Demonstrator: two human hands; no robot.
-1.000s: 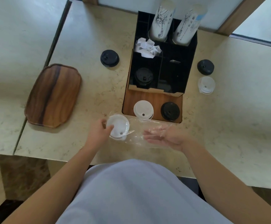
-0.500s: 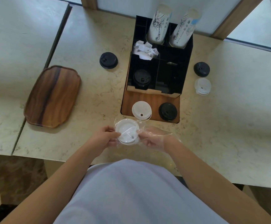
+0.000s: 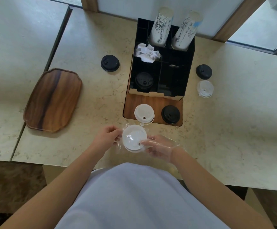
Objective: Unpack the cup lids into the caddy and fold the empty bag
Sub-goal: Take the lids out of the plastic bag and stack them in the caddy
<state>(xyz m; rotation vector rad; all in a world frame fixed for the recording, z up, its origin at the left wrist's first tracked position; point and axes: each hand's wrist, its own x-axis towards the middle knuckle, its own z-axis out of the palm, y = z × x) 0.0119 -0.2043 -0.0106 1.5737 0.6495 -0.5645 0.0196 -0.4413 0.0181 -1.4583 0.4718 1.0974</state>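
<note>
A stack of white cup lids [image 3: 133, 140] sits inside a clear plastic bag [image 3: 169, 146] near the counter's front edge. My left hand [image 3: 107, 136] pinches the bag's left end beside the lids. My right hand [image 3: 159, 146] is inside the bag, its fingertips on the lid stack. The black caddy [image 3: 175, 76] stands behind on a wooden base [image 3: 156, 103], with a black lid [image 3: 144, 81] in its front left compartment. On the base lie a white lid [image 3: 144, 112] and a black lid [image 3: 170, 114].
A wooden tray [image 3: 54, 100] lies at the left. Loose black lids [image 3: 110, 63] [image 3: 203, 71] and a white lid stack [image 3: 205, 88] flank the caddy. Two paper cup stacks [image 3: 161, 27] and crumpled paper [image 3: 147, 52] fill its back compartments.
The lids in the bag were lifted off the counter and turned between both hands. My right hand went from lying flat on the bag to gripping the lid stack from inside it.
</note>
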